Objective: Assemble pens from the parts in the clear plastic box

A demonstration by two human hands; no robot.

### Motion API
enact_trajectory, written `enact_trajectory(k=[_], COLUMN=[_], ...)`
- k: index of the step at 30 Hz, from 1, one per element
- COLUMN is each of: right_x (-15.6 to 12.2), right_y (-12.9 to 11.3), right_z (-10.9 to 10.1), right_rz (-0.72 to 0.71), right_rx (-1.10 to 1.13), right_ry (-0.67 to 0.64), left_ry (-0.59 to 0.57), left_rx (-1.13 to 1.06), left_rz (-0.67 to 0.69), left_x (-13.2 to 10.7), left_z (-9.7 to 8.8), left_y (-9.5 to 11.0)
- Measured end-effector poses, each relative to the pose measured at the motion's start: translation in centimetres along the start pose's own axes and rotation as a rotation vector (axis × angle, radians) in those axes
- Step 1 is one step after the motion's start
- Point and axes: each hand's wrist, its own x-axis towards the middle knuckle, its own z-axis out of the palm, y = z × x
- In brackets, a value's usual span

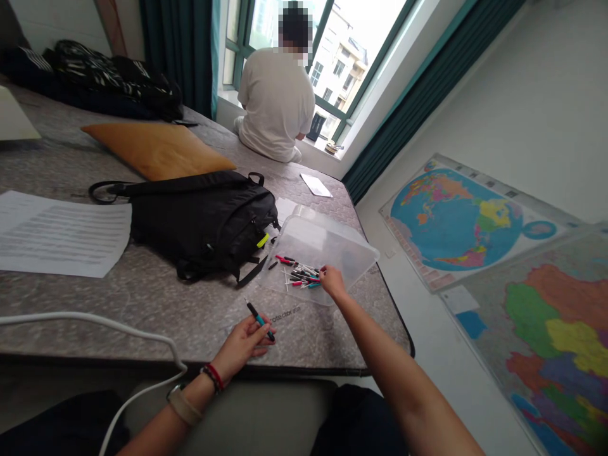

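Observation:
My left hand (243,345) rests near the front edge of the grey mattress (142,297) and grips a black pen with a teal band (259,318), tip pointing away. My right hand (331,281) reaches into a clear plastic lid-like tray (332,244), fingers pinched among several coloured pens (299,272) lying in it. What the right fingers hold is too small to make out. A single dark pen piece (272,265) lies just left of the tray.
A black bag (204,218) lies left of the tray, an orange cushion (154,149) behind it. Printed sheets (59,234) sit at the left, a white cable (118,326) crosses the front. A person in a white shirt (278,104) sits at the window. Maps (456,215) hang on the right.

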Motion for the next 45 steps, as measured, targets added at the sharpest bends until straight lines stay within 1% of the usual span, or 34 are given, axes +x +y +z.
enact_trajectory(k=[3,7,12,18,22,25,28,31,34,37,45], right_x=[2.2,3.9,4.9,5.0,4.9,4.9,4.9,4.8,4.6,4.3,4.2], right_y=[-0.1,-0.7,-1.6,-2.3,-2.3,-2.0,-1.7,-1.3,-1.0,-0.7,-0.8], right_z=[-0.7,-0.4,-0.3,-0.7,-1.0,-1.2,-1.5,-1.8,-2.1,-2.1,-1.4], right_rz=[0.008,-0.027,-0.083,-0.195,-0.3,-0.37,-0.419,-0.447,-0.454,-0.438,-0.368], right_rx=[-0.193,-0.402,-0.589,-0.725,-0.794,-0.833,-0.855,-0.852,-0.834,-0.825,-0.816], right_ry=[-0.077,-0.212,-0.31,-0.356,-0.404,-0.432,-0.42,-0.376,-0.323,-0.304,-0.383], left_ry=[-0.005,0.009,0.01,0.002,-0.021,-0.001,-0.007,-0.013,0.021,0.039,0.005], left_rx=[0.009,0.033,0.048,-0.041,-0.076,-0.078,-0.074,-0.047,-0.01,0.013,0.073], left_rz=[-0.002,0.012,0.031,-0.03,-0.027,-0.01,-0.005,0.01,0.027,0.033,0.088], left_x=[0.3,0.9,1.2,0.9,0.4,0.4,0.6,0.9,1.3,1.7,1.9], left_z=[-0.5,-1.4,-1.6,-1.2,-1.3,-1.3,-1.4,-1.6,-1.8,-2.0,-1.7], left_y=[-0.1,-0.4,-0.2,0.5,1.2,1.5,1.3,0.9,0.5,0.3,0.2])
